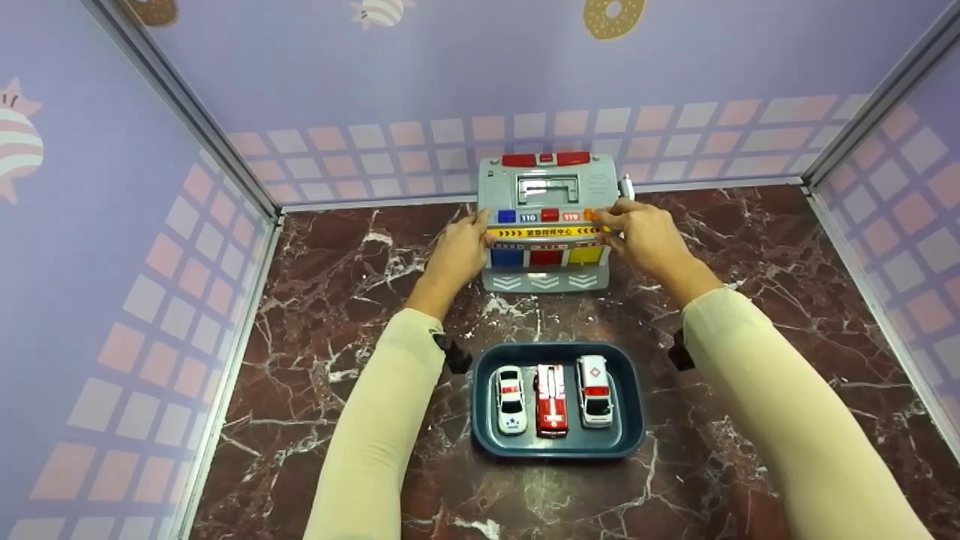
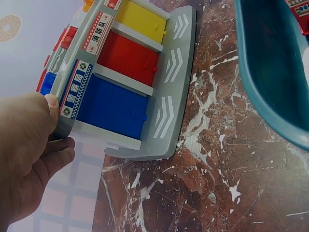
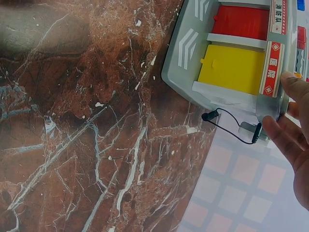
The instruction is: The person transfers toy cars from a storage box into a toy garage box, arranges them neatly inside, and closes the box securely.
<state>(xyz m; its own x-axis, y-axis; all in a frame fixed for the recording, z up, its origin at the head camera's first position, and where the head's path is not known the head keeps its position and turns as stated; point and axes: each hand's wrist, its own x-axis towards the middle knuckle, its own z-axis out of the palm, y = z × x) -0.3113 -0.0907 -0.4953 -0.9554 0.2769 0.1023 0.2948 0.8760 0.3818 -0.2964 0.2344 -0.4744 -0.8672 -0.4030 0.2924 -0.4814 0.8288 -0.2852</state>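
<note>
Your left hand (image 1: 459, 251) pinches the left end of the toy emergency station (image 1: 547, 232), which stands on the marbled tabletop (image 1: 337, 300) beyond the tray (image 1: 556, 451); its plastic-looking shell should feel light, stiff, slightly slick. Your right hand (image 1: 651, 236) grips the other end, a sound hold if kept off the thin cord (image 3: 210, 116).

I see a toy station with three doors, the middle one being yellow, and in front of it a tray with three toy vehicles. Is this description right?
Not quite: the head view shows the middle door is red; yellow is the right-hand door. The toy station does have three doors, with the tray of three toy vehicles in front.
</note>
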